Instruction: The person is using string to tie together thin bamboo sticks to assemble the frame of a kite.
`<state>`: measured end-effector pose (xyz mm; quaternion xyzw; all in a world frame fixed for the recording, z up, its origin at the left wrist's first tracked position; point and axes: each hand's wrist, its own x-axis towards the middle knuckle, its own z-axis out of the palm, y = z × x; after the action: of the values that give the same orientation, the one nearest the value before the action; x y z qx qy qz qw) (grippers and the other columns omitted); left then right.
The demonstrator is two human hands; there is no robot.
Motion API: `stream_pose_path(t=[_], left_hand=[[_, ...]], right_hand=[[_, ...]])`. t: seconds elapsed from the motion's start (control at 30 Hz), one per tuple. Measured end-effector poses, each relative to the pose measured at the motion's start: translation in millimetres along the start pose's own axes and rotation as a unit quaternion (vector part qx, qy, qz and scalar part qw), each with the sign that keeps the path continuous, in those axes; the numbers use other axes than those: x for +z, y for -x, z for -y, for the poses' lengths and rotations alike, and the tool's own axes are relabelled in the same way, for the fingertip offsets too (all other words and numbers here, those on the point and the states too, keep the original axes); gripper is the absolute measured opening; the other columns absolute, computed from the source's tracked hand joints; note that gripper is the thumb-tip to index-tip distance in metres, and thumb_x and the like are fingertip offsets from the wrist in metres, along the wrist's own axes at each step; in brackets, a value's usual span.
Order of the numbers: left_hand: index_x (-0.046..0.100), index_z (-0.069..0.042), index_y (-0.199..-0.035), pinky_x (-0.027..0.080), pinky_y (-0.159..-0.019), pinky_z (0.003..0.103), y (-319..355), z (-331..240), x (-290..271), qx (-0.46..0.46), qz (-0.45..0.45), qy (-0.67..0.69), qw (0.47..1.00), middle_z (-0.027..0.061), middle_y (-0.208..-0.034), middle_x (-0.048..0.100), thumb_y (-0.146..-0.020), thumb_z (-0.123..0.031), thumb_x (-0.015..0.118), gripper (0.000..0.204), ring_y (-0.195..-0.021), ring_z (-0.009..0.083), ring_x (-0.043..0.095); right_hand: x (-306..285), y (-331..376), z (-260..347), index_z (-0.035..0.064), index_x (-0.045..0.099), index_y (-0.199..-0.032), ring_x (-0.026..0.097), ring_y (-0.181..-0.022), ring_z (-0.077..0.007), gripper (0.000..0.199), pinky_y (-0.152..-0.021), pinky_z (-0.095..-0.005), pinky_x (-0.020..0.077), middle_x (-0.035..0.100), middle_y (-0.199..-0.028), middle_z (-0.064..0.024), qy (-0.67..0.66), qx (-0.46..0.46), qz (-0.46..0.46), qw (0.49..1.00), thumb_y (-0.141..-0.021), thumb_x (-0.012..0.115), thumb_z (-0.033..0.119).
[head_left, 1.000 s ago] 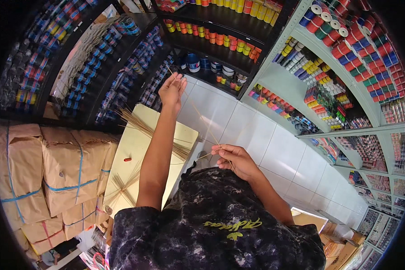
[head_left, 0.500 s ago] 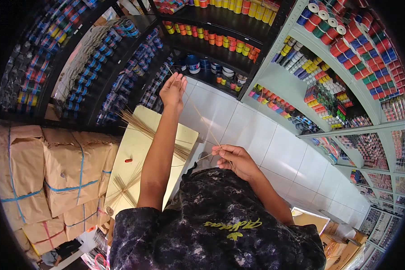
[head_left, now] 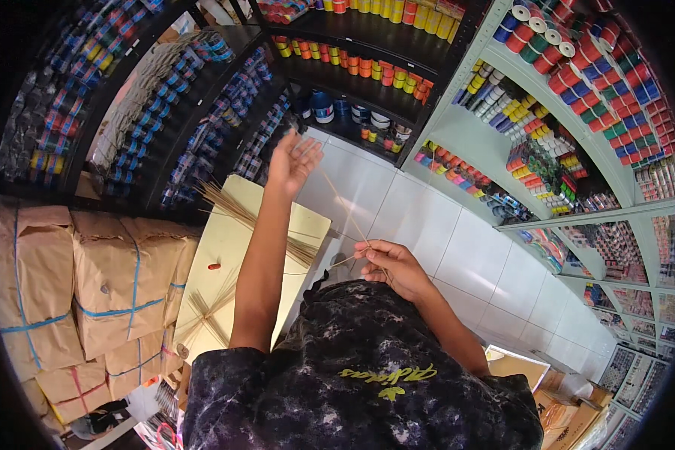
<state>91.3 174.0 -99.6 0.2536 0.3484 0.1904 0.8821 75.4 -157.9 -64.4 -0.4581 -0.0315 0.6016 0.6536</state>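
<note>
My left hand [head_left: 295,161] is raised at the far side, its fingers spread and nothing seen in them. Close to my body, my right hand [head_left: 391,264] pinches thin brown sticks [head_left: 343,201] between thumb and fingers. One stick slants up from there toward my left hand, and another pokes out to the left; how many are held is too fine to tell. Under my left forearm, a bundle of similar sticks [head_left: 236,207] lies across the pale yellow table [head_left: 236,247]. Nearer on that table rests a group of crossed sticks [head_left: 205,315].
A small red object [head_left: 214,267] sits on the table. Paper-wrapped parcels [head_left: 116,270] tied with blue string are stacked at the left. Black shelves [head_left: 345,75] and a pale grey rack [head_left: 457,135] hold many coloured spools. Cardboard boxes [head_left: 517,367] stand at my right, beside white floor tiles [head_left: 435,217].
My left hand has gone from closed fingers to spread ones and come slightly nearer. The right hand keeps its pinch on the sticks in the same place.
</note>
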Motion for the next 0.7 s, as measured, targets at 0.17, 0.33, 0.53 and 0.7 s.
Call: stream_pose_path(t=[0.17, 0.33, 0.53, 0.7], left_hand=[[0.042, 0.008, -0.134, 0.046, -0.107, 0.056, 21.0, 16.0, -16.9, -0.1, 0.045, 0.012, 0.994, 0.028, -0.138, 0.054, -0.098, -0.035, 0.055, 0.057, -0.127, 0.0425, 0.056], [0.04, 0.008, -0.142, 0.046, -0.109, 0.049, 42.9, 34.9, -11.1, -0.197, 0.094, -0.055, 0.974, 0.0261, -0.138, 0.056, -0.099, -0.026, 0.052, 0.057, -0.127, 0.036, 0.058], [0.047, -0.002, -0.143, 0.053, -0.104, 0.04, 45.7, 49.7, -16.7, -0.109, 0.161, -0.086, 0.977, 0.0204, -0.137, 0.059, -0.101, -0.002, 0.051, 0.042, -0.118, 0.0301, 0.065], [0.047, -0.001, -0.143, 0.057, -0.101, 0.04, 44.1, 53.9, -14.3, -0.112, 0.157, -0.093, 0.977, 0.0235, -0.134, 0.059, -0.101, 0.002, 0.05, 0.042, -0.115, 0.0318, 0.066]], right_hand=[[0.3, -2.6, -0.9, 0.0042, 0.06, -0.131, 0.066, -0.088, -0.0095, 0.03, -0.078, -0.0249, 0.0563, 0.066, -0.114, -0.0032, -0.013, 0.005, -0.01, 1.0, -0.104, 0.057, 0.017], [-1.9, -6.2, -1.1, 0.0017, 0.059, -0.131, 0.067, -0.088, -0.0105, 0.031, -0.077, -0.0251, 0.0576, 0.066, -0.113, -0.0051, -0.031, 0.003, -0.013, 0.999, -0.104, 0.057, 0.016], [-2.9, -8.5, -2.8, -0.0013, 0.058, -0.133, 0.068, -0.087, -0.0111, 0.034, -0.076, -0.0244, 0.0592, 0.066, -0.112, -0.0069, -0.042, 0.0, -0.005, 0.999, -0.104, 0.057, 0.016], [-6.6, -8.5, -4.7, -0.0015, 0.058, -0.133, 0.068, -0.086, -0.0108, 0.034, -0.076, -0.0242, 0.0603, 0.067, -0.112, -0.0072, -0.055, 0.003, -0.01, 0.998, -0.104, 0.057, 0.015]])
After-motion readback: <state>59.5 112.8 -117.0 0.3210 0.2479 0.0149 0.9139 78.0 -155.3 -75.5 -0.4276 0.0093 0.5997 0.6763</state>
